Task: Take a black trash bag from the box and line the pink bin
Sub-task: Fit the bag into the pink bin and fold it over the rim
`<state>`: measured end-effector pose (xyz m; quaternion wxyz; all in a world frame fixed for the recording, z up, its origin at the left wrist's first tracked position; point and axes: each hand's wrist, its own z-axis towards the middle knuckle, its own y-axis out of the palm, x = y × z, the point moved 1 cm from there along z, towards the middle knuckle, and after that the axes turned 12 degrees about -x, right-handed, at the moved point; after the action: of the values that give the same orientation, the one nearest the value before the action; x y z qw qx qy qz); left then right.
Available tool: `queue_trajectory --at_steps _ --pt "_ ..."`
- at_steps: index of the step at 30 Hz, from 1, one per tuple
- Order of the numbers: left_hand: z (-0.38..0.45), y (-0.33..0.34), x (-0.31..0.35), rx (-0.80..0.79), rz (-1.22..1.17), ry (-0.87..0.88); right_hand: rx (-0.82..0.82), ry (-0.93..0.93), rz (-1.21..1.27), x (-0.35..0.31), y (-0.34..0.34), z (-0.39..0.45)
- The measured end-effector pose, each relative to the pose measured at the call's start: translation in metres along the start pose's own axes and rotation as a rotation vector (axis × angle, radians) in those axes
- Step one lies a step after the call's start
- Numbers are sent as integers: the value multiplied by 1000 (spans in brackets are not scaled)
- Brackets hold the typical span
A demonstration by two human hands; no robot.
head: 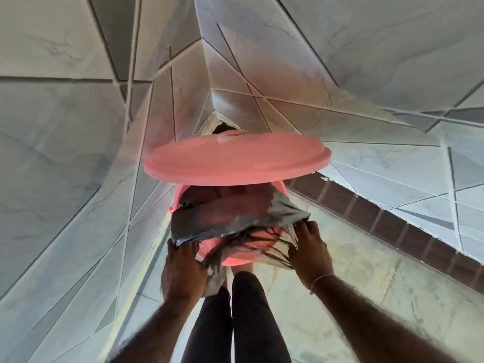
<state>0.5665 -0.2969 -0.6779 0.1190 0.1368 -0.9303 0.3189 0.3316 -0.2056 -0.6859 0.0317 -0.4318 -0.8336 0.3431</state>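
both forearms reach in from the bottom edge, and between them stand the person's dark trouser legs (230,318) on the pale floor (353,271). at their ends, the left hand (183,268) is closed on a bunch of the black trash bag (230,218) at the near left of the pink bin (235,255), and the right hand (309,250) grips the bag's edge at the near right, fingers curled over the plastic. the bin stands in a corner of marbled wall tiles (65,153), its round lid (235,161) tipped up and hanging over the far half of the mouth. the bag already sits in the mouth, with its near edge folded outward over the rim and its thin, stretched skirt letting the pink show through. the step in hand looks like turning the bag's mouth down around the rim. to do it well, i would keep both hands pulling evenly outward and down so the film does not tear where it is already stretched, then work each hand round toward the far side, under the lid, leaving slack inside so the bag can settle to the bottom. much is hidden: the lid covers the far rim, so i cannot tell whether the bag is hooked there; the bin's inside is dark; its base is hidden behind the bag and hands; how the lid is held open cannot be seen; the box of bags is out of view.
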Motion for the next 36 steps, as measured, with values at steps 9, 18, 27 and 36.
queue_trajectory --at_steps 9,18,27,36 --pt "19 6 -35 -11 36 -145 -74 114 -38 23 23 25" --pt "63 -9 -36 91 118 -109 2 172 -10 31 6 63" --pt "101 -45 -33 -83 377 -115 25 150 78 7 -33 102" --pt "144 -63 -18 -378 507 -57 -136 349 777 -31 -90 132"
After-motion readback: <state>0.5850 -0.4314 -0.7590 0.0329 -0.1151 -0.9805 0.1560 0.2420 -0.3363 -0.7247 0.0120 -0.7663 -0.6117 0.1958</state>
